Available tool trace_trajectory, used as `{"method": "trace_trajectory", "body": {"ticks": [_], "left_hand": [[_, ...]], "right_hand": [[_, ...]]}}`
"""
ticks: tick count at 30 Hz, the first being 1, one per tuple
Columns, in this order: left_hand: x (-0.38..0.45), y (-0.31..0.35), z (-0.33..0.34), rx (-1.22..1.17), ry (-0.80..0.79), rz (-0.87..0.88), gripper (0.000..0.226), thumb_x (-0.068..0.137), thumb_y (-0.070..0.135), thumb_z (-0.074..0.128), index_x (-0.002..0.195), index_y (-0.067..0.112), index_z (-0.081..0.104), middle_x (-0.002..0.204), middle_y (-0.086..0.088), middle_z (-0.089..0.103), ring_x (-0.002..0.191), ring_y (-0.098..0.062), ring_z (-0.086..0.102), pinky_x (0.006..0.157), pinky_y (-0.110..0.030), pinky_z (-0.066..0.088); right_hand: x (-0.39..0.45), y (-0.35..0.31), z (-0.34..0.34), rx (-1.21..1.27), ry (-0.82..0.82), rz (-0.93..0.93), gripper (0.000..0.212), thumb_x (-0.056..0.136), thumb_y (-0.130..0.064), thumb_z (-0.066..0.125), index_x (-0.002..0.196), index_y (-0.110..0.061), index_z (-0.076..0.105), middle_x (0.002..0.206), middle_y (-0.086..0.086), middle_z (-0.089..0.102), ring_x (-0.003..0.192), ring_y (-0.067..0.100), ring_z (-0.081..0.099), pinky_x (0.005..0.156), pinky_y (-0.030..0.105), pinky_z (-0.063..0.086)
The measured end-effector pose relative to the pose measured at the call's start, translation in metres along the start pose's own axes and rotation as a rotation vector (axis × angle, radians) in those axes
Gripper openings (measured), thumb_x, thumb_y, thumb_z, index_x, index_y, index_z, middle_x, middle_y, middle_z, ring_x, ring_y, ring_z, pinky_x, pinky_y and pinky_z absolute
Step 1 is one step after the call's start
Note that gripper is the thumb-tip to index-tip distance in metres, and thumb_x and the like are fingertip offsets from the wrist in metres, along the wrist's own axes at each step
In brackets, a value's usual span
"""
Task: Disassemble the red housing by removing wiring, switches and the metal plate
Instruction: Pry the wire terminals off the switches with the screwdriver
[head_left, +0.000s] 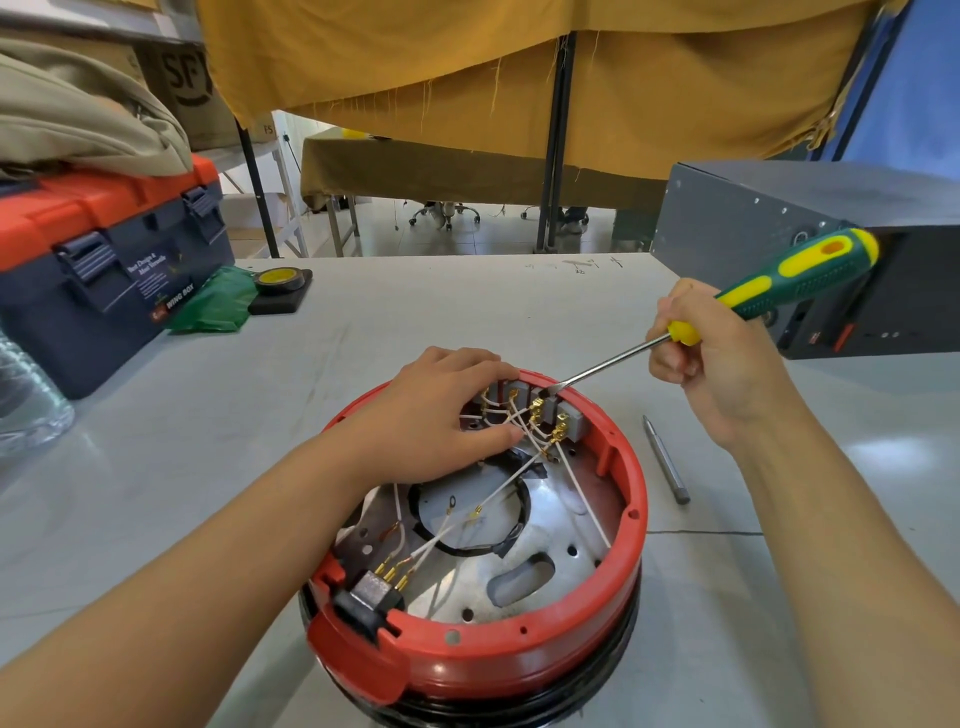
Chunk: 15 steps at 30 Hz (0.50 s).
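Red housing (571, 644) open side up at table (395, 306) centre, near edge. Left hand (447, 410) laid over the far rim at 12 o'clock, fingers spread flat among white wires (511, 486) and grey switches (524, 391), gripping nothing. Right hand (711, 364) at 2 o'clock, closed round a green-and-yellow screwdriver (779, 288), tip set against a switch. Metal plate (558, 545) bedded in the floor of the shell; black socket (371, 597) clipped into the rim at 7 o'clock. Loose bit (666, 460) beside the housing at 3 o'clock; toolbox (104, 270) at 10.

Probably light and rigid, the plastic shell: best steadied by the rim. Thin wires and brass spade terminals likely to bend or tear; better pulled at the terminal than by the cord. Plate edges possibly sharp.

Hidden under the left palm: leftmost switches and their terminals. Plate fasteners not discernible. Unclear whether the tip is prying or merely touching.
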<state>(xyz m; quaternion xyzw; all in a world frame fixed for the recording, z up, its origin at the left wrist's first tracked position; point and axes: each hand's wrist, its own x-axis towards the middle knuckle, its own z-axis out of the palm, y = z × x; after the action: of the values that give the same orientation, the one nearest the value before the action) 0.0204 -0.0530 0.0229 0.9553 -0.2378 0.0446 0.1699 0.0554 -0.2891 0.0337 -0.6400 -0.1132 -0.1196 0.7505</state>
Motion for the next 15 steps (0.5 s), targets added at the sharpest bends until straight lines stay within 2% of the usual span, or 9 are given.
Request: {"method": "trace_trajectory", "body": {"ticks": [3,9,15], "left_hand": [[-0.0004,0.0003,-0.0004,-0.026,0.015,0.005,0.054,0.087,0.052,0.053,0.135,0.033,0.041,0.141,0.013,0.042,0.128,-0.014,0.032,0.105,-0.031,0.030],[-0.0014,0.0003,-0.0009,-0.081,0.022,-0.005,0.036,0.084,0.051,0.054,0.115,0.033,0.046,0.115,0.013,0.051,0.112,-0.012,0.039,0.094,-0.034,0.039],[-0.0009,-0.0007,0.0001,-0.117,0.054,-0.006,0.021,0.085,0.047,0.054,0.097,0.031,0.050,0.114,0.005,0.057,0.112,-0.014,0.043,0.090,-0.033,0.039]], "right_hand": [[0.0015,0.0044,-0.0002,0.051,0.048,0.038,0.027,0.071,-0.013,0.050,0.056,-0.016,0.027,0.047,-0.002,0.028,0.041,0.012,0.021,0.044,0.021,0.017],[0.0016,0.0049,0.0030,0.064,0.100,0.050,0.030,0.069,-0.016,0.050,0.044,-0.023,0.036,0.043,-0.004,0.029,0.036,0.010,0.022,0.040,0.018,0.020],[-0.0002,0.0046,0.0071,0.063,0.170,0.065,0.027,0.065,-0.018,0.050,0.044,-0.022,0.034,0.041,-0.005,0.028,0.035,0.010,0.021,0.039,0.016,0.017]]}}
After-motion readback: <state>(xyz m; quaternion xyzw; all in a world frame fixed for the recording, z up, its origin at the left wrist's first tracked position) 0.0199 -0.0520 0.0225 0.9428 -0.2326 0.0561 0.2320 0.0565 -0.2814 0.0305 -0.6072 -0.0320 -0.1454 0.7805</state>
